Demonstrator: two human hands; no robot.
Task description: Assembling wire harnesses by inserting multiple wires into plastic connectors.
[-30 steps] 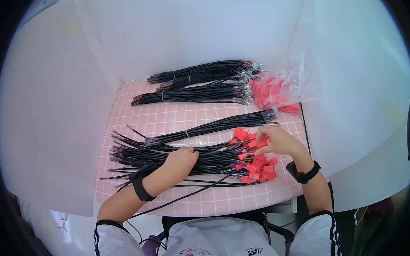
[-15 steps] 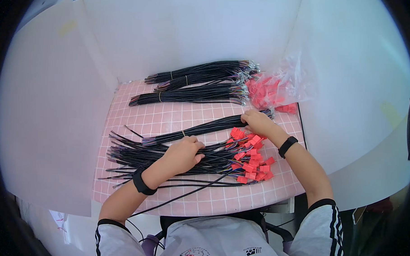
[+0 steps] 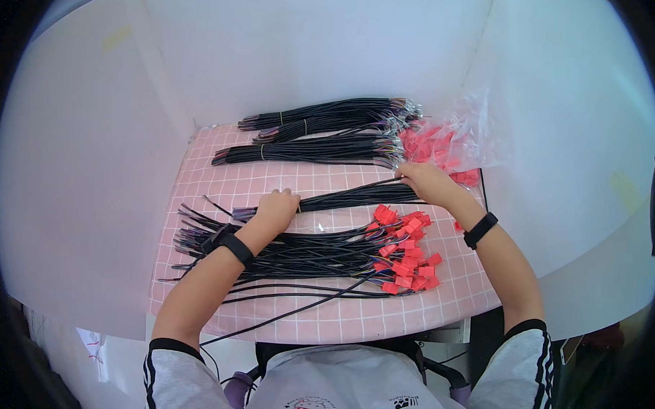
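A bundle of black cables (image 3: pixel 356 197) lies across the middle of the table, its left part tied with a band. My left hand (image 3: pixel 277 208) is closed round the bundle near that band. My right hand (image 3: pixel 425 183) is closed at the bundle's right end, its fingers gripping the upper cable strands; the cable ends there are hidden by the hand. Nearer to me spreads a loose pile of black cables (image 3: pixel 311 258), with red plastic connectors (image 3: pixel 405 261) on their right ends. My left forearm crosses over this pile.
Several banded bundles of black cables (image 3: pixel 308 150) lie at the back of the pink checked table (image 3: pixel 323 316). A clear plastic bag of red connectors (image 3: pixel 441 143) rests at the back right. White panels (image 3: pixel 311 45) stand round the table. One cable hangs over the front edge.
My left hand has moved from the loose pile up and left onto the banded bundle and closed round it. My right hand has shifted slightly up and right, spreading some strands at the bundle's end.
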